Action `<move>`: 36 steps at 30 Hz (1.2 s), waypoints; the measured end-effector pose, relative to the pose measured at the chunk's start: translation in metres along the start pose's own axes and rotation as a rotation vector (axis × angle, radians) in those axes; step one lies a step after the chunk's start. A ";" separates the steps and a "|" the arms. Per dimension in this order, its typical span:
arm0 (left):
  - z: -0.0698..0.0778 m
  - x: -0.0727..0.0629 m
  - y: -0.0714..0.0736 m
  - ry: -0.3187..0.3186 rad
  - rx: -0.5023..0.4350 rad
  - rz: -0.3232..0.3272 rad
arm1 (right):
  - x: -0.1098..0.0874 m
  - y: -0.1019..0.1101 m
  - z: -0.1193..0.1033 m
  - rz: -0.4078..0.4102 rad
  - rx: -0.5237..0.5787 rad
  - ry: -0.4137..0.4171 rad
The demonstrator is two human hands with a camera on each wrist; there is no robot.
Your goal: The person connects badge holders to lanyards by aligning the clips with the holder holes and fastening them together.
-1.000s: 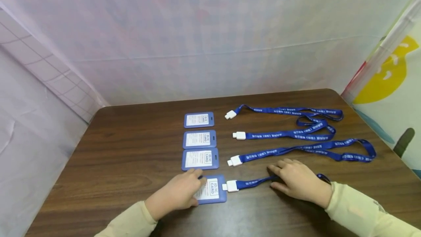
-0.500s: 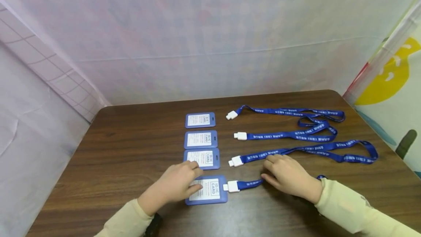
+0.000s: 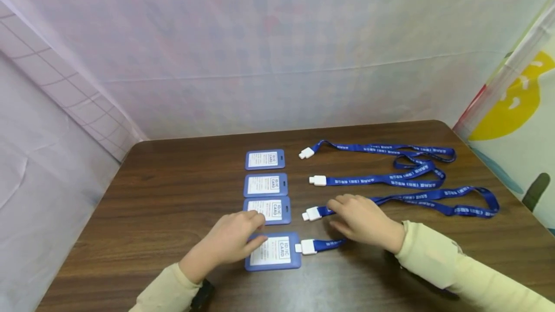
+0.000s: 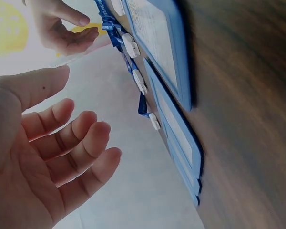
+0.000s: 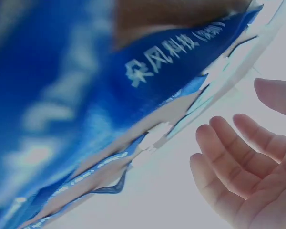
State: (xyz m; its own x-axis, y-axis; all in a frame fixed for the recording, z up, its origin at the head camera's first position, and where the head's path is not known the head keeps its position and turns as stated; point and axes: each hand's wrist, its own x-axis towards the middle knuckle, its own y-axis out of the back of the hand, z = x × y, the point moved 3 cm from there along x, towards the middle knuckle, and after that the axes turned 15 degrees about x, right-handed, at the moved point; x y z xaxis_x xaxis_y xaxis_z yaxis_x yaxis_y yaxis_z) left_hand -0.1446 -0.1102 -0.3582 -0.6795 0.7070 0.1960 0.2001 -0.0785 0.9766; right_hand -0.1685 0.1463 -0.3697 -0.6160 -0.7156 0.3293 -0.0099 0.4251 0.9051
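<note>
Nearest me lies a blue ID card holder [image 3: 273, 256], with the white clip [image 3: 308, 247] of a blue lanyard [image 3: 328, 244] at its slotted end. My left hand [image 3: 234, 237] hovers over that holder's left part. Its fingers bend loosely around nothing in the left wrist view. To the right, my right hand [image 3: 364, 223] is over the straps of the two nearest lanyards and hides part of them. In the right wrist view this right hand [image 5: 252, 167] has relaxed fingers with nothing in them, apart from the printed strap [image 5: 171, 57].
Three more card holders [image 3: 265, 185] form a column behind the nearest one. Right of them, three lanyards [image 3: 368, 179] stretch across the brown wooden table [image 3: 173, 196], white clips toward the holders. A pale cloth sheet [image 3: 277, 61] hangs behind the table's far edge.
My left hand has lifted off the nearest card holder and shifted slightly away from me. My right hand has moved left along the lanyard straps, toward the clips.
</note>
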 end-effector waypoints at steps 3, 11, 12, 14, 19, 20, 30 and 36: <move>0.000 0.000 0.001 0.001 -0.003 0.017 | 0.008 -0.001 -0.001 -0.018 -0.001 0.008; -0.001 -0.001 0.001 -0.013 -0.001 0.052 | 0.027 -0.009 0.005 -0.125 0.016 -0.013; -0.002 -0.001 0.001 -0.017 0.001 0.056 | 0.029 -0.010 0.006 -0.137 0.014 -0.012; -0.002 -0.001 0.001 -0.023 0.010 0.066 | 0.034 -0.013 0.007 -0.159 0.013 -0.008; -0.003 -0.002 0.001 -0.032 0.036 0.095 | 0.042 -0.019 0.009 -0.226 0.020 -0.014; -0.003 -0.002 0.001 -0.032 0.039 0.098 | 0.043 -0.021 0.010 -0.237 0.026 -0.016; -0.012 0.000 -0.002 -0.013 0.054 0.109 | 0.047 -0.033 0.014 -0.251 0.049 -0.010; -0.020 0.003 -0.005 0.018 0.047 0.099 | 0.048 -0.034 0.014 -0.239 0.062 0.011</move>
State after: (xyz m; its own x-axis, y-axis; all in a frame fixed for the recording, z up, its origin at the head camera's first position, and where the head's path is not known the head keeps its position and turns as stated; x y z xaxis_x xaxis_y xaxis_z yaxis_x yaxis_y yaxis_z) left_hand -0.1619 -0.1215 -0.3611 -0.6671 0.6848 0.2934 0.2997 -0.1139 0.9472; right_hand -0.2089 0.1050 -0.3886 -0.5815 -0.8059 0.1116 -0.2025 0.2762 0.9395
